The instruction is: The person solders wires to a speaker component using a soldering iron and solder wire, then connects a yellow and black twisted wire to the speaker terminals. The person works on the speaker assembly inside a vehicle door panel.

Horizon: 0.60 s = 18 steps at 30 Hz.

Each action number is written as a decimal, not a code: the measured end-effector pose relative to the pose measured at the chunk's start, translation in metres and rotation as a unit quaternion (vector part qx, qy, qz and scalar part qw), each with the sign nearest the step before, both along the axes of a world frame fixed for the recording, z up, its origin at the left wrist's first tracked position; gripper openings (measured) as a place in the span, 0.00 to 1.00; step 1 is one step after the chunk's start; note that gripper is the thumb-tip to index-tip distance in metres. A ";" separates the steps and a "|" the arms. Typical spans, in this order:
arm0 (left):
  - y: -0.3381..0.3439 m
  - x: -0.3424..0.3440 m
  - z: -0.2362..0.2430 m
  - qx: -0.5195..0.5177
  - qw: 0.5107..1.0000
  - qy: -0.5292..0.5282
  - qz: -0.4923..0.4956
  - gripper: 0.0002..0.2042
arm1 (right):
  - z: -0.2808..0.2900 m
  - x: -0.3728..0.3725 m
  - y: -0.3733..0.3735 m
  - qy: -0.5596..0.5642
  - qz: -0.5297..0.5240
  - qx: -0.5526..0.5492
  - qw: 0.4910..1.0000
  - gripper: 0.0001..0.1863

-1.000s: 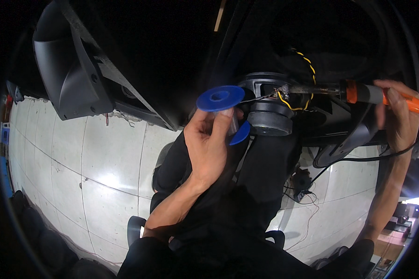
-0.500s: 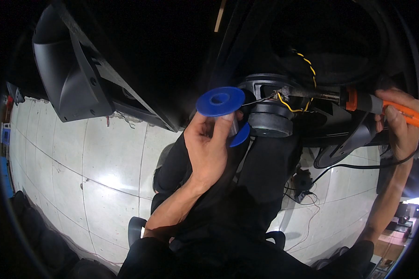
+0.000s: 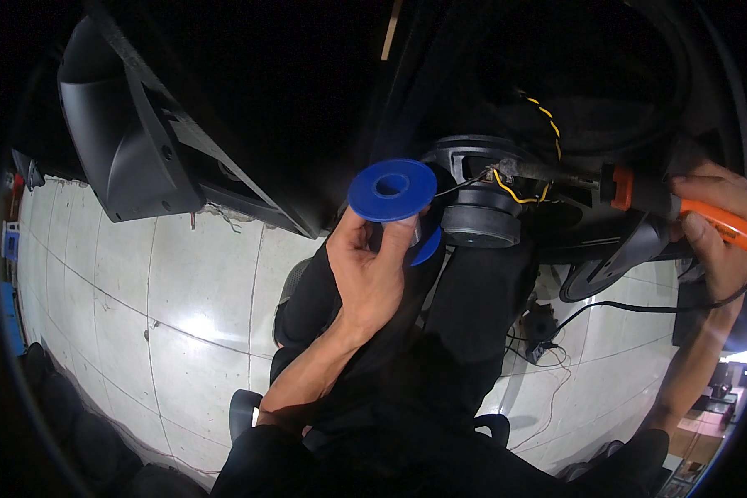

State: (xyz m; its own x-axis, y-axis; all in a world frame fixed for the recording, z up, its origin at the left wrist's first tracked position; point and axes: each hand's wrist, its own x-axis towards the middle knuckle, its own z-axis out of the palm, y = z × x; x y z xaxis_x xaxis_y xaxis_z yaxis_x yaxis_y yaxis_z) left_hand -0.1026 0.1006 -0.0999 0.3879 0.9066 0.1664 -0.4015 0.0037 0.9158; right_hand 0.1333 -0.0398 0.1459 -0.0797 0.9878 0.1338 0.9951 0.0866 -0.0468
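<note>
Left forearm enters from the lower edge, bare, angled up and slightly right toward centre frame; left hand (image 3: pixel 372 274) raised with the back of the hand toward the camera, thumb on the left and fingers (image 3: pixel 397 241) on the right, extended upward and pinched closed around what it holds. Right forearm rises near the right edge, bare, close to vertical, wrist bent inward; right hand (image 3: pixel 720 220) sits at far right, higher than the left, fingers curled closed in a fist-like grip, thumb lying along the lower side. The hands are well apart.
</note>
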 end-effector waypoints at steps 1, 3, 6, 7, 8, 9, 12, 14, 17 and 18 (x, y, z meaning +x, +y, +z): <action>0.000 -0.001 -0.001 0.004 1.000 0.006 0.002 0.10 | 0.000 0.000 0.001 -0.016 0.010 0.001 1.000 0.20; 0.000 0.000 -0.002 0.004 1.000 0.013 0.008 0.09 | 0.001 -0.001 0.001 -0.034 0.024 0.004 0.999 0.20; -0.001 0.001 -0.004 -0.008 1.000 0.013 0.012 0.09 | 0.001 -0.001 0.001 -0.021 0.003 0.006 1.000 0.20; -0.001 0.000 -0.006 -0.012 1.000 0.009 0.008 0.09 | 0.000 -0.001 0.001 -0.008 -0.006 0.005 1.000 0.20; -0.001 0.000 -0.007 -0.015 1.000 0.006 0.005 0.09 | 0.000 0.000 0.000 0.005 -0.015 0.005 1.000 0.21; -0.001 0.000 -0.007 -0.007 1.000 0.008 0.009 0.09 | -0.001 0.002 0.000 0.022 -0.020 0.004 1.000 0.21; -0.001 0.001 -0.008 0.010 1.000 0.012 0.016 0.09 | 0.001 0.008 -0.003 0.018 -0.026 -0.006 0.999 0.21; -0.001 0.001 -0.009 0.009 1.000 0.010 0.013 0.08 | 0.001 0.008 -0.003 0.018 -0.025 -0.010 0.999 0.21; 0.000 0.000 -0.008 0.017 1.000 0.005 0.009 0.08 | 0.000 0.006 -0.002 0.030 -0.020 -0.007 0.999 0.22; 0.000 0.000 -0.007 0.016 1.000 0.004 0.007 0.08 | 0.002 0.006 -0.003 0.019 -0.021 -0.007 1.000 0.22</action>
State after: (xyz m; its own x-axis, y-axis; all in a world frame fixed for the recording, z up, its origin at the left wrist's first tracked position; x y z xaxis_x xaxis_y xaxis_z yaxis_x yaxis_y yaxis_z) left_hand -0.1022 0.1003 -0.1068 0.3764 0.9064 0.1917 -0.3944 -0.0305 0.9184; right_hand 0.1389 -0.0425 0.1475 -0.0335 0.9920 0.1220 0.9954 0.0441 -0.0849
